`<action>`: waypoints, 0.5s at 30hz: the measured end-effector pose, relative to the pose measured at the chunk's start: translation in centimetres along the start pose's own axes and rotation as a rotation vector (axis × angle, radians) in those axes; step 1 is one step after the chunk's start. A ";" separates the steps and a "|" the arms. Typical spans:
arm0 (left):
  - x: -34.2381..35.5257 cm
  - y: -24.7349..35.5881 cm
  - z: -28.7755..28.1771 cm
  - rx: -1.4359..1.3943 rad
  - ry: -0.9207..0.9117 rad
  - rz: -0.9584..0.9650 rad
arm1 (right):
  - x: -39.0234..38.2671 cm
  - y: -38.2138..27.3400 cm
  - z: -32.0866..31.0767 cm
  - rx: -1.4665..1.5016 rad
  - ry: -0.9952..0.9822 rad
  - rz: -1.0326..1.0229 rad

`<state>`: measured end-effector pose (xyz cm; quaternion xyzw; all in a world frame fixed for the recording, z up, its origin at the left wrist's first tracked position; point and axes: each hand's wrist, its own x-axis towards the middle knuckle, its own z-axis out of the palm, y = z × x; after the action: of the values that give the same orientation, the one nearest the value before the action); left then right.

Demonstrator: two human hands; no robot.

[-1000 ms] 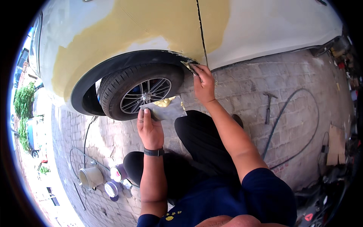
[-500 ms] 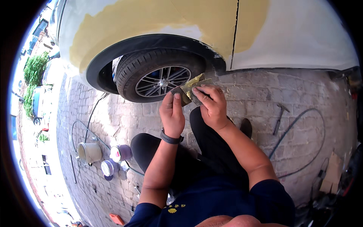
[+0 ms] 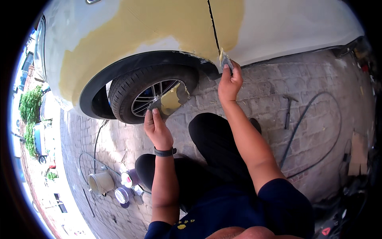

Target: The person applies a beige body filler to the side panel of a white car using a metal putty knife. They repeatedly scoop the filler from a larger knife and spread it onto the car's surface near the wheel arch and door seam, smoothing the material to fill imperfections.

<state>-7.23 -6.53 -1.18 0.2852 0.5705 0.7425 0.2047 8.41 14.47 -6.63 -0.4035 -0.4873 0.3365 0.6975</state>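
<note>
In front of the wheel, my left hand grips a thin grey plate carrying a patch of pale yellow paste. My right hand is closed on a small grey spreader with paste on its edge, held at the lower end of the dark panel gap, just right of the wheel arch. Whether the spreader touches the body is unclear. The white car body has a broad yellow filler patch over and around the arch.
On the brick paving lie a hammer and a looped hose at right, with cardboard. At lower left stand a bucket and two tubs among hoses. My bent knees are beneath my hands.
Half a second ago my hands were together at the plate; now they are apart, my right hand raised up and right to the panel gap, my left lower and left with the plate.
</note>
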 end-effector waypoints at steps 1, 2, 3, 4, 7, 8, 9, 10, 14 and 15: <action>0.0 0.0 0.1 0.007 -0.022 -0.002 | 0.1 0.2 0.5 -0.022 0.017 -0.040; -0.2 0.0 0.1 0.014 -0.039 -0.007 | 0.0 0.2 1.0 -0.046 0.028 -0.078; -0.2 -0.1 0.1 0.020 -0.056 -0.012 | -0.1 0.2 1.5 -0.070 0.039 -0.116; -0.2 -0.3 -0.1 0.028 -0.068 -0.006 | -0.2 0.2 1.8 -0.084 0.048 -0.139; -0.3 -0.6 -0.6 0.031 -0.081 0.001 | -0.9 -0.8 2.9 -0.080 0.067 -0.118; -0.3 -0.4 -0.3 0.012 -0.080 -0.001 | -0.8 -1.1 3.2 -0.090 0.071 -0.142; -0.4 -0.2 -0.2 -0.007 -0.079 -0.004 | -0.7 -1.3 3.5 -0.099 0.076 -0.165; -0.4 -0.2 -0.2 -0.020 -0.076 -0.014 | -0.8 -1.4 3.8 -0.109 0.080 -0.189; -0.5 0.3 -0.2 -0.060 -0.068 -0.028 | -1.1 -1.1 5.4 -0.158 0.097 -0.231; -0.5 0.4 -0.2 -0.067 -0.067 -0.026 | -1.5 -0.7 5.7 -0.162 0.097 -0.230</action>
<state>-7.01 -7.09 -0.96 0.2955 0.5419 0.7484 0.2427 2.56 14.24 -5.43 -0.4157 -0.5215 0.1941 0.7194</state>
